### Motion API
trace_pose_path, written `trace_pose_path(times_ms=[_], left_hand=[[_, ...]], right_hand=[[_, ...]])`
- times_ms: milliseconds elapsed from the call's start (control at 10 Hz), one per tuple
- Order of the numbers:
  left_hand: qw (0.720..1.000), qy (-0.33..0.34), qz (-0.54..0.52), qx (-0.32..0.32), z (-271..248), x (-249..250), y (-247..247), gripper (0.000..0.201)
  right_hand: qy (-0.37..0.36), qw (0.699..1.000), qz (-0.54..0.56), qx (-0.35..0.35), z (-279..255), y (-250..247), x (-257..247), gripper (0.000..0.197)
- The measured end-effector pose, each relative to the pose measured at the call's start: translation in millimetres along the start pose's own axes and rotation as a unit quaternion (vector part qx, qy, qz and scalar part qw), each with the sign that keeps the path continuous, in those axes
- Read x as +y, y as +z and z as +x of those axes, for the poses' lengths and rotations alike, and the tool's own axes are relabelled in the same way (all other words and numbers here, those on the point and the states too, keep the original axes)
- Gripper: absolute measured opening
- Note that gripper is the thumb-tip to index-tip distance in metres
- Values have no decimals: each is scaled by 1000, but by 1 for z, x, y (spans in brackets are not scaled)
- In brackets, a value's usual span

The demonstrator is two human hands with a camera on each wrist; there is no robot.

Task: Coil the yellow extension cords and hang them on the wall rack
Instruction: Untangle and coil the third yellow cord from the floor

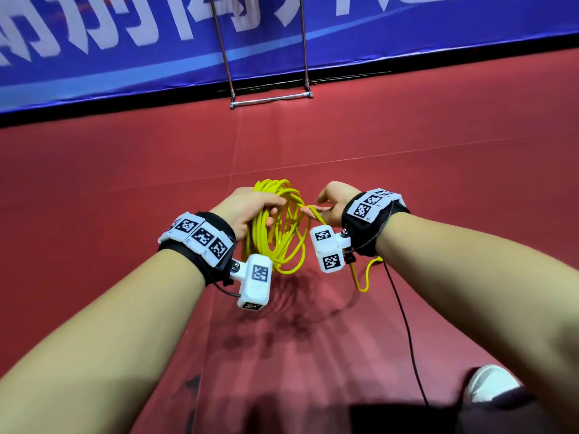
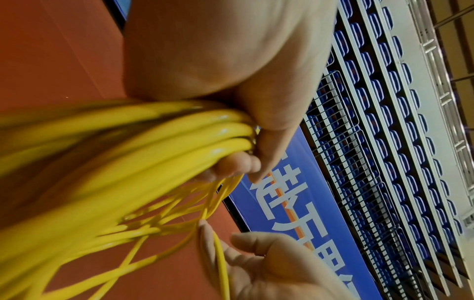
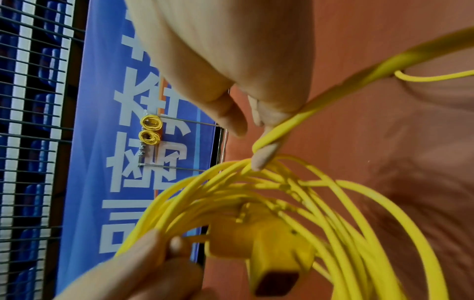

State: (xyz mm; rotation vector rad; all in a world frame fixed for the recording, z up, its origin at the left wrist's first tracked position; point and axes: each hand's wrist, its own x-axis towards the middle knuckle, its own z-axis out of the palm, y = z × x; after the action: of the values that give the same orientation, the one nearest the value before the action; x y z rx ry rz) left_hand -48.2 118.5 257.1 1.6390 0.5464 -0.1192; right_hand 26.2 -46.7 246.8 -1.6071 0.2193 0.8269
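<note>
My left hand [image 1: 269,211] grips the top of a yellow extension cord coil [image 1: 282,242] of several loops that hangs over the red floor. The left wrist view shows its fingers [image 2: 256,154] curled round the bundled strands [image 2: 153,142]. My right hand [image 1: 318,208] is just right of the coil and pinches the loose strand [image 3: 333,85] where it meets the loops. The cord's yellow socket end [image 3: 261,243] hangs inside the coil. A short tail [image 1: 360,280] droops under my right wrist. The metal rack [image 1: 271,100] leans on the wall ahead, with two small yellow coils [image 3: 151,130] on it.
A blue banner [image 1: 125,57] with white characters runs along the wall behind the rack. A thin black cable [image 1: 404,324] trails from my right wrist across the red floor [image 1: 438,151]. A white shoe [image 1: 488,383] shows at the lower right. Blue stadium seats [image 2: 384,121] rise behind a wire fence.
</note>
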Motion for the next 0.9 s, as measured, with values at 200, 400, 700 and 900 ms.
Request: trace_pose_path(times_ms=[200,400,700,900], left_hand=[[999,31,28,-24,-1,-3,4,16],[999,19,32,-31,5,-12,5,10],[999,26,-12,-35,9,-17,15,13],[992,-32,-113,42,23,-18,1,10]], right_hand=[[37,990,138,-17,16,14,-10,10],[7,967,250,-43,16,20,-13,39],[-89,982,158,-48,8,39,-16,40],[-79,987,-101,-97,12,42,3,9]])
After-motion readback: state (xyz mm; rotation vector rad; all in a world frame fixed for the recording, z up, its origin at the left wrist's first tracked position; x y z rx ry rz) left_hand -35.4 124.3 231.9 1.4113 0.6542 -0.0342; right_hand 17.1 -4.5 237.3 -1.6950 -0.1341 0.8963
